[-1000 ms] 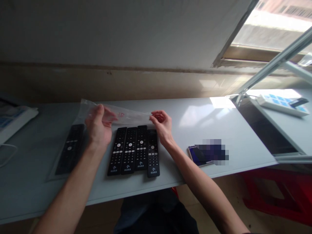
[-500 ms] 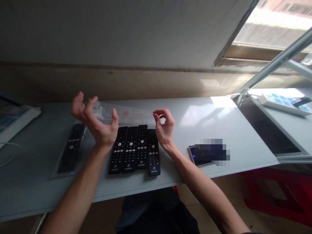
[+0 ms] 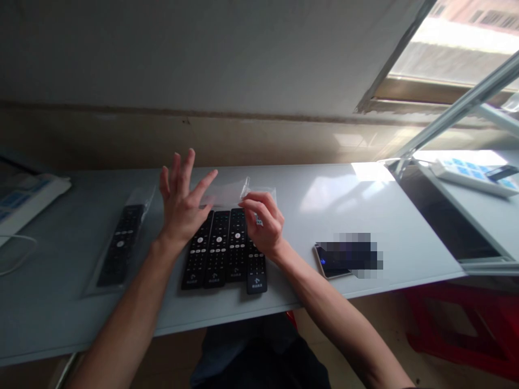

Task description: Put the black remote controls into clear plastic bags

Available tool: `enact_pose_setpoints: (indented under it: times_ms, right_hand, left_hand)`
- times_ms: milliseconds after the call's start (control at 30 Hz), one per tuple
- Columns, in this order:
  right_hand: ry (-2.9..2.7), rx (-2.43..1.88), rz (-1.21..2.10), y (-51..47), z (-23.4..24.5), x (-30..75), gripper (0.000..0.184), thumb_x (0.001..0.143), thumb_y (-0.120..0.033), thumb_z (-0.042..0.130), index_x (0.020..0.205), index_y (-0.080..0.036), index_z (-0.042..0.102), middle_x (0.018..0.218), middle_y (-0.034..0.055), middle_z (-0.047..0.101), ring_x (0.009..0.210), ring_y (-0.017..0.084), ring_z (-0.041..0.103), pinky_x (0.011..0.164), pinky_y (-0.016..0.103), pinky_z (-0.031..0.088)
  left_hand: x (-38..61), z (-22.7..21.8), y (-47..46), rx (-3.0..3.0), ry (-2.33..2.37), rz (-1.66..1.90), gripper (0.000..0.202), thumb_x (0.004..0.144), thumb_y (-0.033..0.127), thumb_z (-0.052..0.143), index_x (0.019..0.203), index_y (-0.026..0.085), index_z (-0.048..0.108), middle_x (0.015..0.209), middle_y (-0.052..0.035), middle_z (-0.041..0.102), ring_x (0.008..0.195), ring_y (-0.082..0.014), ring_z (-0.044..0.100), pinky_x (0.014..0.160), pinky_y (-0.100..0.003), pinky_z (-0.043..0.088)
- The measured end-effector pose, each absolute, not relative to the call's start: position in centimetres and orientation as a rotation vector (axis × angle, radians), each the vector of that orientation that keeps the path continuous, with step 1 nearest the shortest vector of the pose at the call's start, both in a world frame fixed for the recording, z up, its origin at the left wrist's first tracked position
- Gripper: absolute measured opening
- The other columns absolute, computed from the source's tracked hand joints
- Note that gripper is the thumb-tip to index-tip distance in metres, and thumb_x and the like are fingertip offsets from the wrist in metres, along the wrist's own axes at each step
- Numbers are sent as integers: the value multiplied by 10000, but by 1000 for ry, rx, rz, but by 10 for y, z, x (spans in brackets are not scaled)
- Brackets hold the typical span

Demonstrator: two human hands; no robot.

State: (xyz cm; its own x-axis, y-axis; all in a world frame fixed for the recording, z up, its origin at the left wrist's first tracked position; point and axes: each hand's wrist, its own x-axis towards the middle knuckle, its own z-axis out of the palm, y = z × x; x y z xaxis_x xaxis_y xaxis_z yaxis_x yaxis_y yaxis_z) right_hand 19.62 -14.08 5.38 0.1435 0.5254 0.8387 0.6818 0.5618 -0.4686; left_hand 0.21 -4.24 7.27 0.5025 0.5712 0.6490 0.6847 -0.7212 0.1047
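Note:
Several black remote controls (image 3: 219, 248) lie side by side near the front edge of a white table (image 3: 284, 281). My left hand (image 3: 182, 202) hovers above their far ends with fingers spread, holding nothing. My right hand (image 3: 261, 224) is pinched on one end of a clear plastic bag (image 3: 233, 192), which lies crumpled just behind the remotes. Another black remote inside a clear bag (image 3: 117, 246) rests to the left.
A dark phone (image 3: 328, 259) lies right of the remotes. A white device with a cable (image 3: 24, 197) sits at the far left. At the right an open window frame (image 3: 446, 216) juts over the table, with a white power strip (image 3: 470, 173) beyond.
My left hand let go of the bag, opened wide and moved right over the remotes. My right hand drew the bag's end toward the middle, so the bag is now bunched.

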Motion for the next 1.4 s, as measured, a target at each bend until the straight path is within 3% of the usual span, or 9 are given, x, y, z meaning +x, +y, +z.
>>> enact_pose_setpoints:
  times_ms: [67, 167, 233, 333, 533, 633, 833, 1133, 1400]
  right_hand:
    - [-1492, -1055, -171, -141, 55, 196, 253, 1059, -77, 497, 1094, -236, 691, 1052, 70, 698, 982, 161, 693, 848, 335, 607]
    - [-1473, -989, -187, -141, 57, 197, 245, 1054, -61, 512, 1099, -232, 681, 1048, 63, 700, 975, 154, 691, 839, 321, 597]
    - [-1480, -991, -170, -141, 57, 197, 243, 1059, -66, 510, 1103, -233, 681, 1048, 63, 703, 980, 159, 688, 851, 327, 592]
    - [-1571, -1112, -91, -142, 57, 197, 262, 1073, -94, 495, 1130, -255, 694, 1064, 71, 713, 999, 189, 679, 900, 371, 581]
    - [-1788, -1181, 11, -143, 52, 191, 339, 1085, -78, 444, 1185, -260, 711, 1114, 71, 724, 1038, 196, 643, 954, 371, 544]
    - [-1802, -1134, 7, -141, 50, 188, 321, 1087, -78, 439, 1158, -233, 712, 1115, 78, 728, 1067, 193, 643, 974, 371, 542]
    - [-1779, -1133, 48, -139, 53, 187, 322, 1076, -74, 438, 1183, -222, 702, 1211, 91, 727, 1207, 198, 643, 1053, 386, 537]
    - [-1756, -1298, 68, -139, 52, 188, 195, 1027, -128, 622, 1098, -258, 748, 1225, 80, 697, 1170, 238, 591, 1018, 429, 521]
    - [-1730, -1231, 75, -136, 46, 189, 188, 1046, -168, 615, 989, -247, 776, 1075, 66, 753, 1050, 223, 612, 956, 419, 544]
  left_hand:
    - [-1, 71, -38, -2582, -1108, -1024, 481, 944, 103, 647, 1387, 281, 703, 1776, -92, 341, 1652, -379, 309, 1319, -690, 262]
    - [-7, 68, -32, -2631, -1120, -1068, 460, 933, 24, 521, 1285, 221, 742, 1682, -110, 506, 1587, -324, 451, 1297, -597, 384]
    - [-10, 67, -29, -2626, -1156, -1118, 455, 898, 3, 510, 1235, 202, 742, 1662, -113, 532, 1559, -309, 491, 1274, -555, 437]
    - [-9, 67, -30, -2575, -1199, -1194, 317, 900, 64, 574, 1141, 196, 731, 1681, -122, 501, 1535, -337, 509, 1241, -575, 461]
    - [9, 68, -42, -2830, -1017, -1087, 485, 925, 172, 619, 1403, 241, 653, 1582, -111, 616, 1523, -318, 527, 1292, -591, 367]
    - [17, 67, -50, -2942, -928, -1019, 466, 968, 219, 578, 1425, 240, 665, 1497, -97, 691, 1495, -310, 560, 1289, -602, 355]
    - [20, 65, -54, -2875, -938, -1196, 332, 1050, 244, 479, 1144, 244, 797, 1217, -69, 825, 1335, -294, 682, 1146, -532, 474]
    - [22, 63, -57, -2831, -932, -1362, 219, 1057, 353, 594, 946, 240, 745, 1008, -57, 827, 1162, -294, 726, 1032, -479, 515]
    - [23, 59, -58, -2894, -891, -1260, 215, 1060, 286, 536, 1110, 224, 736, 1131, -87, 808, 1201, -278, 704, 1047, -447, 507]
